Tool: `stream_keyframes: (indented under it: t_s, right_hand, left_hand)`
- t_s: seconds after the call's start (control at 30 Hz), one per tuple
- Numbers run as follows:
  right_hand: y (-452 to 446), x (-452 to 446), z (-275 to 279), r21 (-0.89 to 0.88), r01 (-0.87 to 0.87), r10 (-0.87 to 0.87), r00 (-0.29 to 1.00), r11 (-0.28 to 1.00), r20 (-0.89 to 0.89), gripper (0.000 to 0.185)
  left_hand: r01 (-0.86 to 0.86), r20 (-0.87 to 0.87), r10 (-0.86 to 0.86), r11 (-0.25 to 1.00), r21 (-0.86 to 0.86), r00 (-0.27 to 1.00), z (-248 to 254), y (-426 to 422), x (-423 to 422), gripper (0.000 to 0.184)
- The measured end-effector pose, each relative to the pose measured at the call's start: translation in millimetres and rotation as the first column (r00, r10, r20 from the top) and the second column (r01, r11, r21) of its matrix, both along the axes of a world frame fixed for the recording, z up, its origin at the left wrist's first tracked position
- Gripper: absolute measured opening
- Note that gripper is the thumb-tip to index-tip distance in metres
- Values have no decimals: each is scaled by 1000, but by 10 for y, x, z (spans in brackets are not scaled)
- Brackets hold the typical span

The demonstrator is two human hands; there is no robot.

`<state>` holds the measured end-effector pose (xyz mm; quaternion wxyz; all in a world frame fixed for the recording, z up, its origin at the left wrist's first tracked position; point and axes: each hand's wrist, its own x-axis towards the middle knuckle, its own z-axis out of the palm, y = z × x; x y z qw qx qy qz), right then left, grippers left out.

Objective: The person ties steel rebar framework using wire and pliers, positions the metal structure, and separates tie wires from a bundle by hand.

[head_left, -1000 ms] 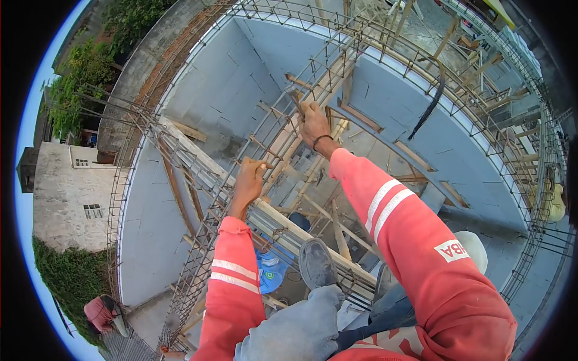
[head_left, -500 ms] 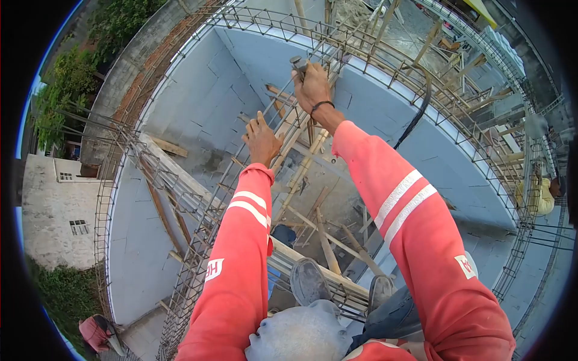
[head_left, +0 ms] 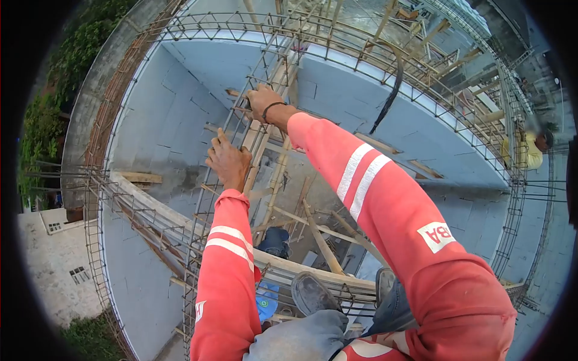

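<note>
My right hand (head_left: 263, 103) is closed around a dark metal tool (head_left: 247, 103), mostly hidden by the fingers; its kind is unclear. The hand is at the upper part of a long, narrow rebar cage (head_left: 259, 75) that runs away from me between the wall panels. Lower and to the left, my left hand (head_left: 230, 161) is beside the same cage with its fingers spread and slightly bent. I see nothing held in it, though the palm side is hidden.
My boots (head_left: 314, 293) stand by rebar and a board (head_left: 301, 269) above a deep space with wooden props (head_left: 322, 237). Grey-blue walls (head_left: 385, 120) carry curved rebar cages. A black hose (head_left: 392, 90) hangs over the wall. A person in yellow (head_left: 530, 150) is at right.
My right hand has come nearer and left along the cage with the tool. The left hand appears lower and further left; the view has shifted too.
</note>
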<state>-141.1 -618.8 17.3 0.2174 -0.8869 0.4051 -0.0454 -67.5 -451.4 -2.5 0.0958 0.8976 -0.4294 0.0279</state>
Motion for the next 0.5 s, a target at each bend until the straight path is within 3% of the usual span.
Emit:
stream_keyframes:
  t_s: [0.03,0.1,0.13,0.17,0.2,0.23,0.3,0.33,0.4,0.47,0.5]
  right_hand:
    - [-71,-118,30,2,-32,32,999,999,-36,56]
    - [-455,-556,165,153,-183,177,983,971,52,54]
    - [-719,-801,83,176,2,-6,1000,984,23,49]
    - [-984,-1099,-27,128,297,-300,954,946,9,42]
    - [-1171,-1428,-22,-9,544,-542,834,839,-98,31]
    - [-1245,-1751,14,-162,738,-755,645,655,-117,32]
    - [-1386,-2374,-58,-313,849,-904,383,426,-191,42]
    - [-1418,-2632,-66,-296,858,-899,349,421,-266,49]
    - [-1540,-3011,-230,-139,903,-896,363,406,-255,60]
    - [-1883,-3381,-580,-5,700,-666,677,714,-312,68]
    - [-1939,-3382,-713,-82,643,-628,700,761,-340,66]
  left_hand:
    - [-4,16,4,1000,-2,1000,-20,-11,19,77]
    - [2,25,-2,1000,-9,1000,-76,1,35,76]
    - [9,21,-9,1000,-6,1000,-82,-3,29,76]
    - [7,30,-6,1000,-14,1000,-83,-4,28,75]
    - [2,41,-1,1000,-24,999,-91,-9,37,74]
    - [1,39,0,1000,-25,999,-109,-12,51,74]
    - [7,50,-6,1000,-25,999,-146,-8,72,74]
    - [-1,50,2,1000,-26,999,-139,-12,76,74]
    - [3,41,-2,1000,-17,999,-101,-5,57,74]
    - [-13,42,13,1000,-5,999,-90,-17,68,74]
    - [-8,44,8,1000,20,999,-84,-17,69,75]
